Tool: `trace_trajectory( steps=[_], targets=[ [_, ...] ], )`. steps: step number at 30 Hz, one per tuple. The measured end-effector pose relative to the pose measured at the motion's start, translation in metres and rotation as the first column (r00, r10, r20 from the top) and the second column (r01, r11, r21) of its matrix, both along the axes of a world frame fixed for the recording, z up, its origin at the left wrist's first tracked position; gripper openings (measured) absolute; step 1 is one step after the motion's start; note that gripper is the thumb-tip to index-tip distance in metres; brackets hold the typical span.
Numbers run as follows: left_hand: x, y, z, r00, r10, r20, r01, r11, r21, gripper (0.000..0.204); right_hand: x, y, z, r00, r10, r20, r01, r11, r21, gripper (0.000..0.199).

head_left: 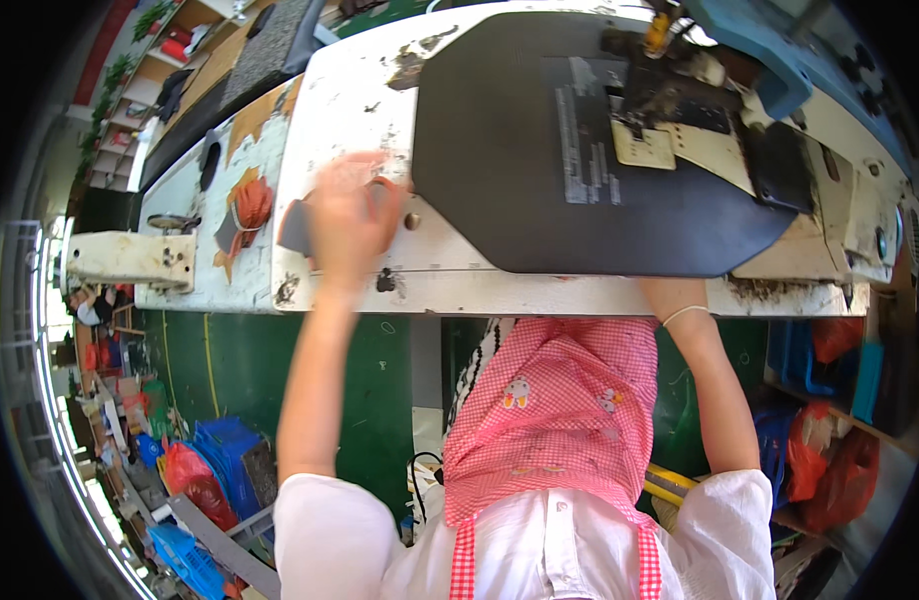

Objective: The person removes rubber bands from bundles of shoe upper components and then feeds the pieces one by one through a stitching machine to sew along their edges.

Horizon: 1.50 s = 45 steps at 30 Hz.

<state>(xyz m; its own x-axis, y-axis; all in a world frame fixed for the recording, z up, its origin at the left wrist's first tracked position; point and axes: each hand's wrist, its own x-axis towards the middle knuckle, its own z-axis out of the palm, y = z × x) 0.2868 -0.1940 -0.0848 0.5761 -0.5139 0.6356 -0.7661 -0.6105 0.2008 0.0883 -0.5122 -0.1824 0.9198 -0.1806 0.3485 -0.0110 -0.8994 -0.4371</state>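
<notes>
My left hand [352,225], smeared by motion, is over the white worktable [355,120], left of a large black board [500,130] with cut corners. A dark grey flat piece [297,230] shows beside that hand; whether my fingers hold it cannot be made out. My right hand [672,291] is mostly hidden at the table's front edge, below the board; only the wrist, with a pale band on it, shows clearly. Its fingers are out of sight. The board lies around the cream needle plate [643,147] of a sewing machine [750,50] with a blue head.
A tied bundle of orange-brown pieces [250,208] lies on the left tabletop, near a cream machine arm [130,260]. Blue crates [225,455] and red bags stand on the floor at left. More red bags [842,480] fill a shelf at right.
</notes>
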Motion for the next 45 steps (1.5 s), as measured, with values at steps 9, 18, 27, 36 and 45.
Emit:
trace_trajectory(
  steps=[9,18,27,36,45],
  targets=[
    [-0.115,-0.063,-0.047,0.799,-0.458,-0.390,0.453,0.885,-0.109,0.038,-0.015,0.044,0.087,0.872,0.371,-0.320,0.157,0.407,0.900,0.016],
    [-0.125,-0.032,0.110,0.811,-0.556,0.180,0.573,0.817,-0.057,0.037,-0.015,0.041,0.171,0.611,0.556,0.564,-0.705,0.706,0.068,0.033],
    [-0.065,-0.096,0.082,0.863,-0.505,0.010,0.505,0.862,-0.043,0.038,0.022,0.022,0.175,0.959,0.107,0.262,-0.153,0.975,0.161,0.020],
    [-0.034,-0.110,0.086,0.864,-0.495,-0.092,0.498,0.867,0.012,0.035,0.048,0.014,0.175,0.959,0.068,0.276,-0.055,0.997,-0.055,0.012],
    [0.012,-0.122,0.088,0.711,-0.697,-0.095,0.702,0.710,0.043,0.029,0.050,0.016,0.176,0.933,0.141,0.331,-0.086,0.981,-0.175,0.014]
  ],
)
